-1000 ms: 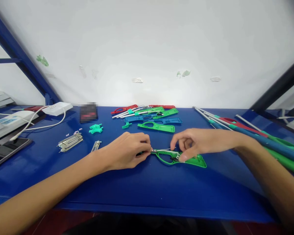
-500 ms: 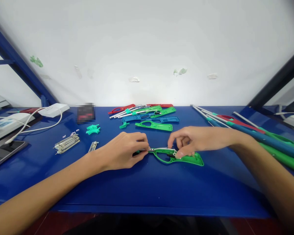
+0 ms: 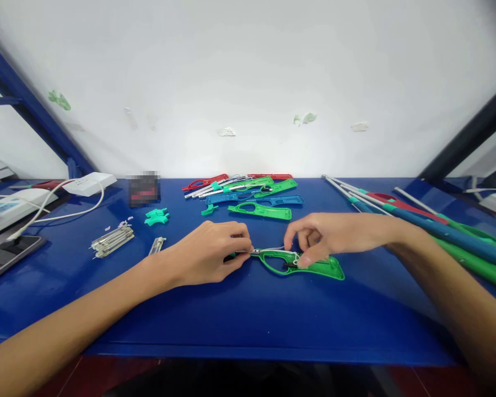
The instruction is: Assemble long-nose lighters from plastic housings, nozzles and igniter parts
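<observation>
A green half shell of a long lighter (image 3: pixel 323 268) lies open side up on the blue table, with a loop-shaped trigger opening at its left. My left hand (image 3: pixel 215 251) is closed in a pinch on the metal tube (image 3: pixel 254 252) at the shell's narrow left end. My right hand (image 3: pixel 326 240) bends over the shell, its thumb pressed down on the inner parts and its index fingertip by the upper edge. A thin white wire (image 3: pixel 296 257) and a black part (image 3: pixel 290 265) show beside the thumb. What lies under the right fingers is partly hidden.
Behind are a green shell half (image 3: pixel 264 212), blue shells (image 3: pixel 281 199), red shells and metal tubes. Teal trigger pieces (image 3: pixel 157 216) and metal-ended clear parts (image 3: pixel 113 241) lie left, near a phone (image 3: pixel 12 256) with a cable. Assembled long lighters (image 3: pixel 434 223) lie right.
The right thumb and index finger have shifted very slightly over the shell. The left hand keeps its pinch, and the whole view has tipped a little.
</observation>
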`<state>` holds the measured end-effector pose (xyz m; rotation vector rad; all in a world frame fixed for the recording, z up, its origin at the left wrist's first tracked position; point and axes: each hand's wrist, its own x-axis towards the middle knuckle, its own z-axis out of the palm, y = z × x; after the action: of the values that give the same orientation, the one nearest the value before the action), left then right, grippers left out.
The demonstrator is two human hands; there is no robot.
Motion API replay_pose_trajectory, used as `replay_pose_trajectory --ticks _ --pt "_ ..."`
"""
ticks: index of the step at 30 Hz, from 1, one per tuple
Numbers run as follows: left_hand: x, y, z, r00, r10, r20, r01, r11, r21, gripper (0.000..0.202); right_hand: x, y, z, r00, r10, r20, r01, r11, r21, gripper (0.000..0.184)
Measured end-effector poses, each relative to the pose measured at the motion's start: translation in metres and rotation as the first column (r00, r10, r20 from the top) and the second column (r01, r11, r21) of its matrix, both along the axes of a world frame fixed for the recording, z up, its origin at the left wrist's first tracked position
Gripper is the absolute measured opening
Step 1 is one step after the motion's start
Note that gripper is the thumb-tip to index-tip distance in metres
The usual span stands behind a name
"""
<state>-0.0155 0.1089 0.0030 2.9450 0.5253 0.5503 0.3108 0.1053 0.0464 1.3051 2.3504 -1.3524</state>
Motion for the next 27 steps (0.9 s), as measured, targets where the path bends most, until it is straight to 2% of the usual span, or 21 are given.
replay_pose_trajectory --ticks 9,18,27 --pt "0.001 0.001 -0.001 1.000 -0.009 0.017 0.009 1.000 0.007 0.019 0.003 0.000 -0.005 0.998 -0.041 0.038 0.040 0.999 0.035 0.043" --pt "0.000 0.002 -0.003 0.999 -0.023 0.023 0.022 0.999 0.031 0.022 0.009 -0.006 0.008 0.997 -0.064 -0.035 0.062 0.997 -0.038 0.059" --pt "0.001 0.000 -0.001 1.000 -0.017 0.012 0.016 0.997 0.075 0.021 0.000 -0.003 0.000 0.996 -0.055 0.070 0.052 0.998 0.047 0.055"
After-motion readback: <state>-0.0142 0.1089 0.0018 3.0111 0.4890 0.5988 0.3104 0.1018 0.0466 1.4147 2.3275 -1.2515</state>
